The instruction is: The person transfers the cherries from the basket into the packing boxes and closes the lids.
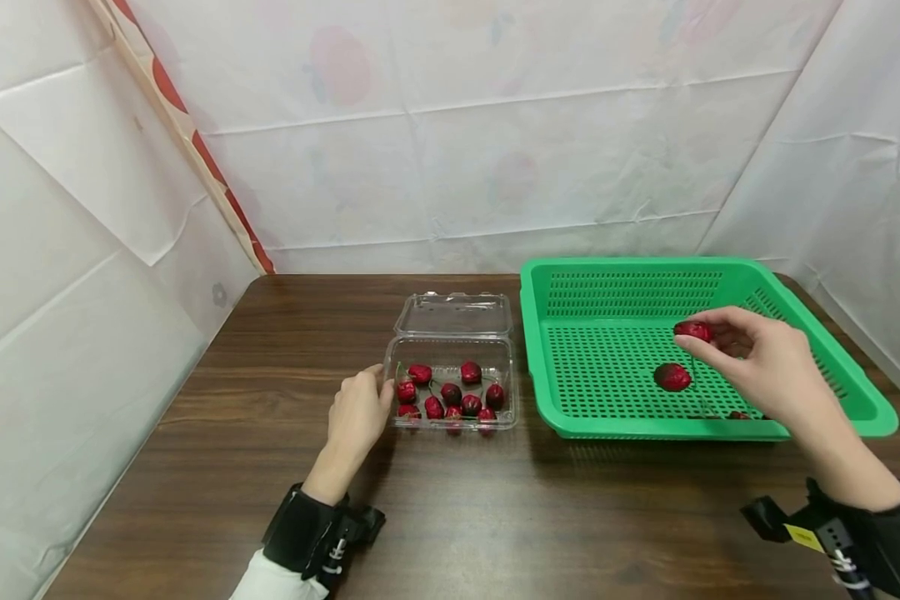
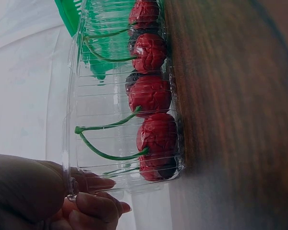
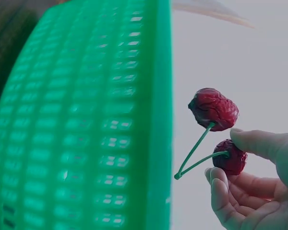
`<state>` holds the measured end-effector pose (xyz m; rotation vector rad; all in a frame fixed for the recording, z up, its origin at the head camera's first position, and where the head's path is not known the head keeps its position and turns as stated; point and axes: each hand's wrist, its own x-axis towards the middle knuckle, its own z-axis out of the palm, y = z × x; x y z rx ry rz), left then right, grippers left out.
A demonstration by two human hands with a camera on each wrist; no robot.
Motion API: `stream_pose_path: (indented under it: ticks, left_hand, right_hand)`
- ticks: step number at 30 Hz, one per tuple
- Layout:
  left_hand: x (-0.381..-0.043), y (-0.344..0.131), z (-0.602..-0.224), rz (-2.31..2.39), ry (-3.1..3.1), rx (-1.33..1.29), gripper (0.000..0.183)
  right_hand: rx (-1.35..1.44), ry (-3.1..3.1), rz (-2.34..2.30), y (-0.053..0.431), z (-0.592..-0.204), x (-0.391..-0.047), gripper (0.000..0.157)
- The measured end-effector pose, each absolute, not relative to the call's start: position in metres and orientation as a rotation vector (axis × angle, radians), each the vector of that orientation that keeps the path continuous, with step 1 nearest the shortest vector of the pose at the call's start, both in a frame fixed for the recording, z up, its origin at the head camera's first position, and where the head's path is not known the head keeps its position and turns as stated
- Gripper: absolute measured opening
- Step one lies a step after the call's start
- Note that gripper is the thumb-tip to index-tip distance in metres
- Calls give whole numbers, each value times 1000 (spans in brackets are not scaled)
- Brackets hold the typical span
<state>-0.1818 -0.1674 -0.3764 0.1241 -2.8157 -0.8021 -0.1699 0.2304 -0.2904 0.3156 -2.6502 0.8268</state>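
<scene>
My left hand [image 1: 358,410] pinches the left rim of a clear plastic clamshell box [image 1: 515,375], its thumb outside and fingertips at the wall. Inside the box lie several dark-red wrinkled cherries [image 1: 451,393], some joined by green stems [image 2: 110,127]. Over the green basket [image 1: 562,431], my right hand [image 1: 768,358] pinches one cherry [image 3: 230,157] between thumb and fingers. A second cherry [image 3: 214,109] hangs from it by a joined green stem [image 3: 194,148]. Through the hand and rim, the basket's near floor is partly hidden.
The box's lid [image 1: 456,315] stands folded back behind it. A few more cherries [image 1: 738,415] show low inside the basket's near side. Both containers rest on a dark wooden table [image 1: 450,517], with white sheeting [image 1: 457,167] hanging behind and at the sides.
</scene>
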Motion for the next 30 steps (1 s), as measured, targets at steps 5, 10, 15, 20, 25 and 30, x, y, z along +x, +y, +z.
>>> stream_pose_path:
  ticks: [5,10,15,20,25,30]
  left_hand:
    - [-182,-167,-376,-804,-2820,132,33]
    - [-182,-167,-375,-808,-2824,133,33]
    - [-182,-167,-375,-812,-2823,129,33]
    - [-182,-166,-374,-811,-2821,137,33]
    - [-182,-166,-374,-810,-2823,139,33]
    - [-181,-166,-374,-809,-2825,137,33]
  right_hand:
    - [359,-2563,838,221,-293,-168,26]
    - [450,-2472,883,197,-282,-156,23]
    - [549,-2400,910,181,-281,-149,25]
    - [638,-2334,931,168,-281,-144,30]
    - [734,-2256,1028,156,-283,-139,38]
    - [807,-2216,1110,142,-287,-137,40]
